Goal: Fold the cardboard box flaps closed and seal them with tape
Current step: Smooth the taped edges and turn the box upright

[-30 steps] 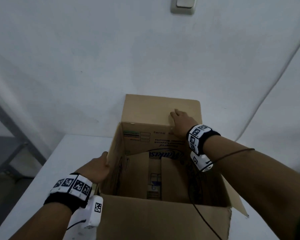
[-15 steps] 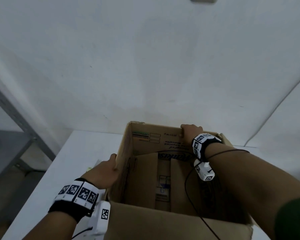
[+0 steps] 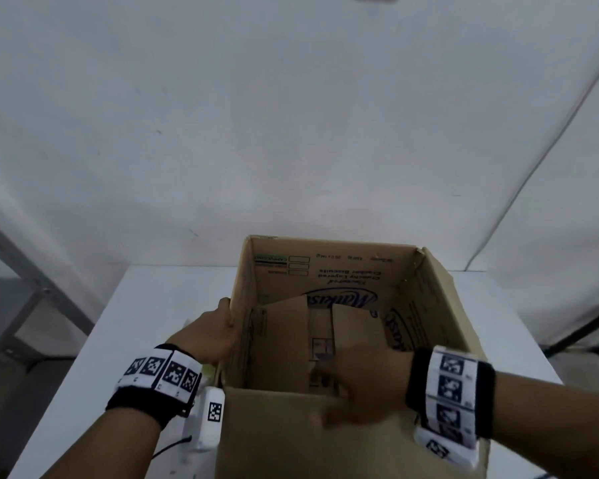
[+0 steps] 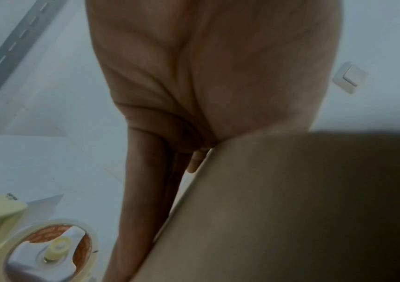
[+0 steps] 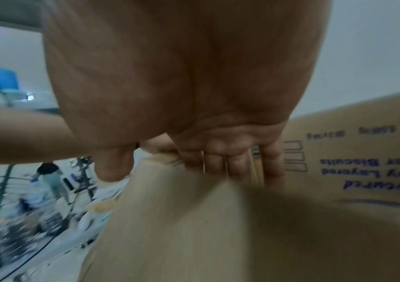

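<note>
An open brown cardboard box (image 3: pixel 325 271) stands on a white table (image 3: pixel 146 305); its inner bottom flaps show inside. My right hand (image 3: pixel 360 388) grips the top edge of the near flap (image 3: pixel 274 437). In the right wrist view its fingers (image 5: pixel 218 162) lie on the inner face of the near flap (image 5: pixel 194 229) and the thumb on the outer face. My left hand (image 3: pixel 211 333) lies against the box's left side with its fingers (image 4: pixel 150 181) straight along the cardboard (image 4: pixel 266 209). A pale yellow tape dispenser (image 4: pixel 49 248) sits on the table just left of the box.
A white wall rises close behind the box, with a light switch (image 4: pixel 350 77) on it. A grey metal shelf frame (image 3: pixel 32 281) stands to the left of the table. A dark frame (image 3: pixel 595 326) shows past the table's right edge.
My right hand has left the far edge of the box and come back to grip the near flap. The far flap no longer stands up. My left hand stays on the left side.
</note>
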